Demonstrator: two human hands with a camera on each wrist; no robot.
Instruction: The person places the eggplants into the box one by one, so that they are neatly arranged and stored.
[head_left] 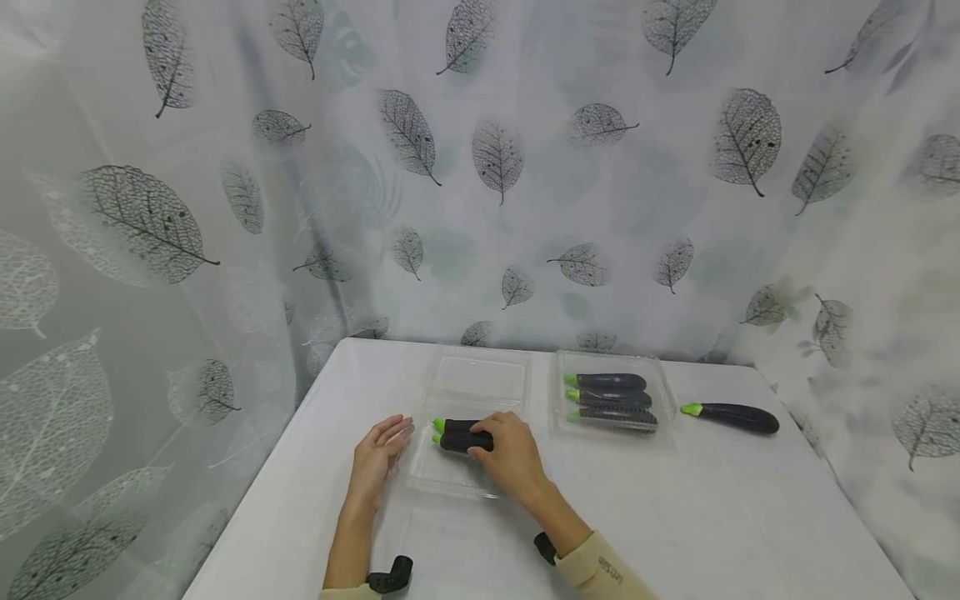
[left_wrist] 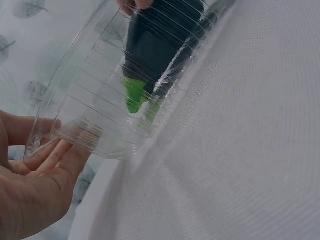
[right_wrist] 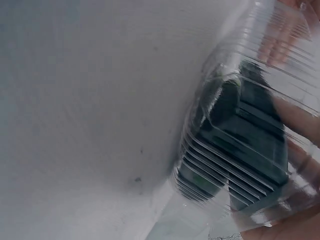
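Note:
An open clear plastic clamshell box (head_left: 420, 485) lies on the table with its lid (head_left: 480, 362) folded out toward the back. Two dark eggplants with green stem ends lie side by side in its base: a back eggplant (head_left: 457, 425) and a front eggplant (head_left: 453, 442). My right hand (head_left: 513, 454) reaches in from the right and grips the front eggplant by its thick end. At the left side, my left hand (head_left: 378, 462) touches the box wall with its fingers extended. Through the ribbed plastic, the left wrist view shows a green stem (left_wrist: 134, 95) close to the wall.
A second clear box (head_left: 558, 400) holding three eggplants (head_left: 611, 398) stands to the right. Beyond it, a loose eggplant (head_left: 738, 418) lies on the white-covered table (head_left: 675, 517). A leaf-printed curtain (head_left: 525, 208) hangs behind.

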